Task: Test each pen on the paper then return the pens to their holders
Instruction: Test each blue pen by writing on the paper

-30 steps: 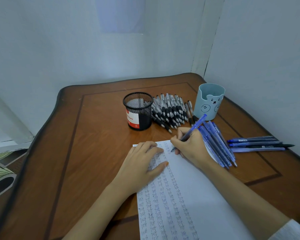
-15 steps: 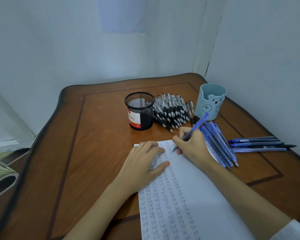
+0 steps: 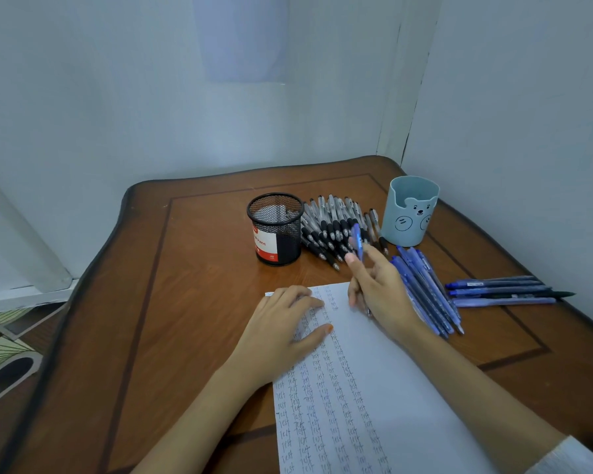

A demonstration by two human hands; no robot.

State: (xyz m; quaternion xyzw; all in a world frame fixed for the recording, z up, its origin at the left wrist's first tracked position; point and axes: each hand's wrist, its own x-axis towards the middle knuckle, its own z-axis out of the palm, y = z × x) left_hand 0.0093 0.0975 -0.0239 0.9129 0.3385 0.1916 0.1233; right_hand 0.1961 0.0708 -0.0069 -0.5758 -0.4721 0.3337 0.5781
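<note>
Flatly, left hand (image 3: 285,331) presses paper (image 3: 391,388); right hand (image 3: 380,292) grips blue pen (image 3: 357,242) (blurred) near-upright.

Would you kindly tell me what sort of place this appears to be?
Probably a home writing corner, though I can't be sure: a wooden table set into a corner of plain walls, a mesh pen holder and a bear-faced cup with loose pens beside them, and patterned floor.

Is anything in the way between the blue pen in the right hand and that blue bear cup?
Nothing visible does. The right hand holds the blue pen raised, and the bear cup stands just beyond, mouth open. The black pens and loose blue pens lie flat on the table, below that path.
</note>
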